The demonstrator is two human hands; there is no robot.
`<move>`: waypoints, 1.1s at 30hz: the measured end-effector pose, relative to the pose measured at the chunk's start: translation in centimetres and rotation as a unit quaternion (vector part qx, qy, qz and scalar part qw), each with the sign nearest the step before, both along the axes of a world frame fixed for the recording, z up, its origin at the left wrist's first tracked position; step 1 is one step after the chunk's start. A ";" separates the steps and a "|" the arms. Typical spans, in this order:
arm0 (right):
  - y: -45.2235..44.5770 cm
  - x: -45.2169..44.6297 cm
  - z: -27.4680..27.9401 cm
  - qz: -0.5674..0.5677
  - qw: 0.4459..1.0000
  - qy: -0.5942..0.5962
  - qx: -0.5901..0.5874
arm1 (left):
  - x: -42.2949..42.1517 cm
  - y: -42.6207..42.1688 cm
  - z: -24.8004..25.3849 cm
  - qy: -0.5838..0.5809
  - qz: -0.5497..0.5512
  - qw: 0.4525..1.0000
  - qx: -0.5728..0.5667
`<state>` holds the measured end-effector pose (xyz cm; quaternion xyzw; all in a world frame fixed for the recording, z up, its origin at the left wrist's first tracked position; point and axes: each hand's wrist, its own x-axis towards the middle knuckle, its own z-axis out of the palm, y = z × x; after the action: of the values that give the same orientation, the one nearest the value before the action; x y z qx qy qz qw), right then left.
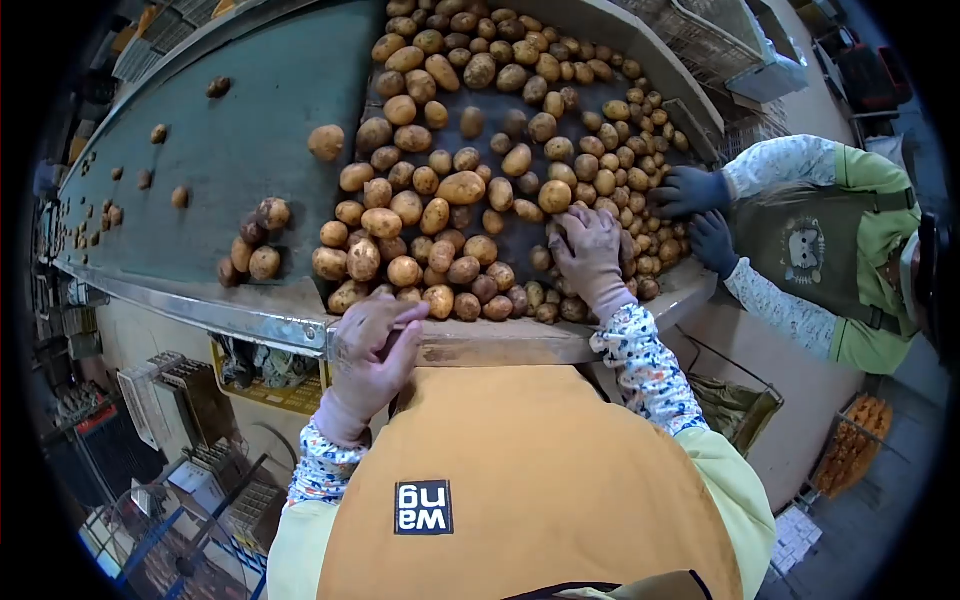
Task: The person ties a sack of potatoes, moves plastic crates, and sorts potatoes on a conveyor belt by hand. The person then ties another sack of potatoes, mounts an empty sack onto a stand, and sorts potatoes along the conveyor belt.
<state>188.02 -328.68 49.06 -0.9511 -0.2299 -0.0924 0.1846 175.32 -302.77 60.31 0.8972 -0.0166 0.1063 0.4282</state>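
Observation:
Many potatoes [462, 188] lie spread over a dark sorting surface in front of me. My right hand [588, 250] is gloved and rests palm down on the potatoes near the front edge, its fingers apart and touching some of them. At the wooden front edge, beside the nearest potatoes, is my left hand [375, 345], also gloved. Its fingers are bent and partly overlap, and whether anything is between them is hidden.
A green belt [270, 110] with scattered potatoes runs off to the left behind a metal rim [230, 322]. At the right a co-worker's dark-gloved hands [700, 205] touch the potatoes. A crate [765, 65] stands at the back right.

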 end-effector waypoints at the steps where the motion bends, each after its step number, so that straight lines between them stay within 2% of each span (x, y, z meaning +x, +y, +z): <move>1: -0.3 -0.9 0.1 0.021 0.998 0.047 0.042 | 0.2 0.2 0.4 0.066 -0.048 0.996 0.021; 2: 0.1 -2.4 1.5 0.041 0.991 0.093 0.083 | 0.4 0.1 0.6 0.132 -0.096 0.986 0.042; 3: 0.2 -3.4 2.6 0.150 0.981 0.076 0.095 | 0.8 -0.3 0.2 0.113 -0.108 0.983 0.092; 4: -0.1 -4.2 2.8 0.193 0.977 0.066 0.069 | 1.4 -0.9 -0.1 0.107 -0.113 0.983 0.092; 6: -0.9 -2.5 1.1 0.100 0.984 0.104 0.108 | 2.7 -1.9 -0.5 0.170 -0.125 0.953 0.219; 8: -0.8 -0.1 1.6 -0.033 0.993 0.041 0.106 | 4.7 -1.9 0.9 0.261 -0.128 0.938 0.188; 9: -0.2 1.2 2.5 -0.019 0.992 -0.078 0.097 | 5.4 -1.7 0.9 0.136 -0.115 0.958 0.225; 10: 0.5 2.1 2.4 -0.025 0.991 -0.081 0.101 | 5.9 -1.5 0.9 0.006 -0.100 0.961 0.258; 11: 1.4 3.0 2.4 -0.010 0.998 -0.050 0.042 | 6.4 -0.9 1.2 0.009 -0.108 0.935 0.338; 12: 2.4 3.8 2.3 0.006 1.000 -0.020 -0.017 | 6.8 -0.5 1.1 -0.009 -0.109 0.933 0.344; 14: 4.5 5.3 1.2 -0.015 0.984 0.047 -0.169 | 7.3 -0.5 0.7 0.011 -0.135 0.967 0.218; 16: 6.0 6.0 2.2 -0.047 0.974 0.144 -0.169 | 8.2 -1.3 0.7 -0.038 -0.156 0.974 0.161; 18: 6.2 5.9 1.7 -0.054 0.972 0.183 -0.136 | 8.4 -1.7 -1.0 -0.067 -0.127 0.984 0.108; 19: 6.1 5.5 1.6 -0.035 0.974 0.182 -0.129 | 8.5 -1.7 -1.3 -0.003 -0.114 0.990 0.087; 20: 5.9 5.1 1.4 -0.008 0.976 0.178 -0.126 | 8.5 -1.6 -1.2 -0.054 -0.116 0.983 0.129; 23: 5.3 4.4 1.6 0.013 0.982 0.167 -0.087 | 8.7 -1.5 -0.7 -0.042 -0.121 0.988 0.087; 24: 4.9 4.2 1.1 0.045 0.991 0.122 -0.012 | 8.7 -1.4 -1.0 -0.031 -0.122 0.989 0.082; 25: 5.0 3.9 1.5 0.033 0.990 0.136 0.034 | 8.6 -1.3 -1.3 -0.046 -0.124 0.986 0.101; 29: 5.0 3.3 2.4 0.024 0.981 0.142 0.132 | 8.8 -1.6 -1.1 -0.033 -0.143 0.986 0.082; 31: 4.7 2.8 3.6 0.005 0.950 0.185 0.250 | 8.7 -1.6 -1.4 -0.023 -0.141 0.986 0.084; 32: 4.2 3.2 4.2 0.009 0.946 0.218 0.240 | 8.6 -1.5 -1.7 -0.013 -0.126 0.989 0.075; 33: 3.8 3.8 4.4 -0.014 0.974 0.140 0.180 | 8.5 -1.5 -1.7 -0.004 -0.109 0.992 0.067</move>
<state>191.79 -324.85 53.51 -0.9090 -0.1681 -0.0007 0.3814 183.81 -304.28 58.56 0.9163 -0.1229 0.0612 0.3763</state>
